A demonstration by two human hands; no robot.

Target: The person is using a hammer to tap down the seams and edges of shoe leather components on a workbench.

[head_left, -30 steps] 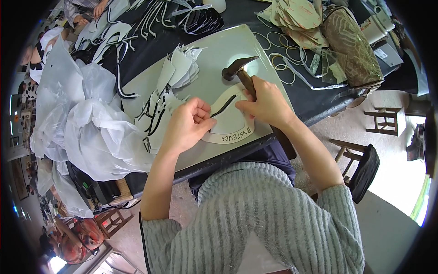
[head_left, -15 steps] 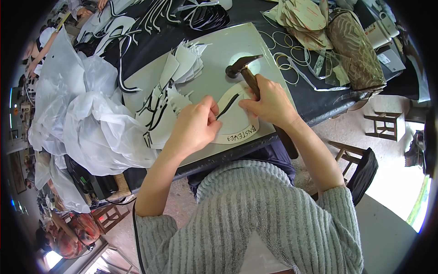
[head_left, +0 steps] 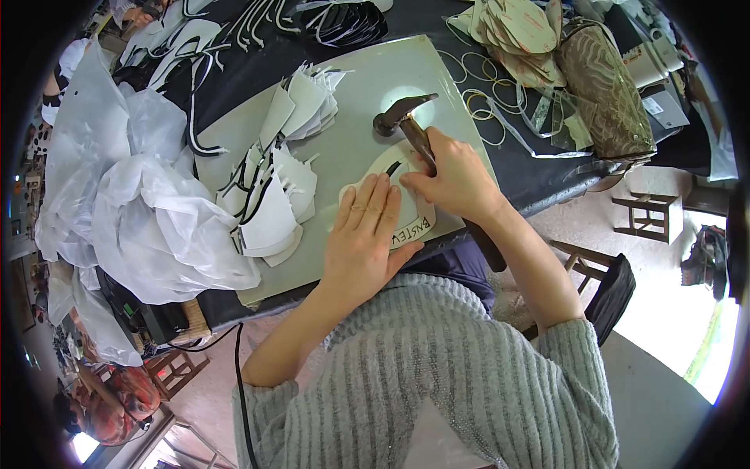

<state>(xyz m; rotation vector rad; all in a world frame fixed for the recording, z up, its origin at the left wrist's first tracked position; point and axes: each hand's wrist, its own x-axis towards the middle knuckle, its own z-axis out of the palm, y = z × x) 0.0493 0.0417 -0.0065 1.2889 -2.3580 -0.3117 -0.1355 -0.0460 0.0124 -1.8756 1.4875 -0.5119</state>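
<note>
Pressing left hand (head_left: 355,252) flat over pale curved piece (head_left: 408,206), probably light and bendable, best held by near rim (head_left: 414,230); gripping likely head-heavy hammer (head_left: 400,116) by handle (head_left: 418,139) with right hand (head_left: 457,180).

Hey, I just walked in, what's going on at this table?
A person's left hand lies flat on a curved cream piece, leaving just the end of a black strip showing. The right hand grips a hammer by its handle. White cut pieces lie to the left on the grey board.
</note>
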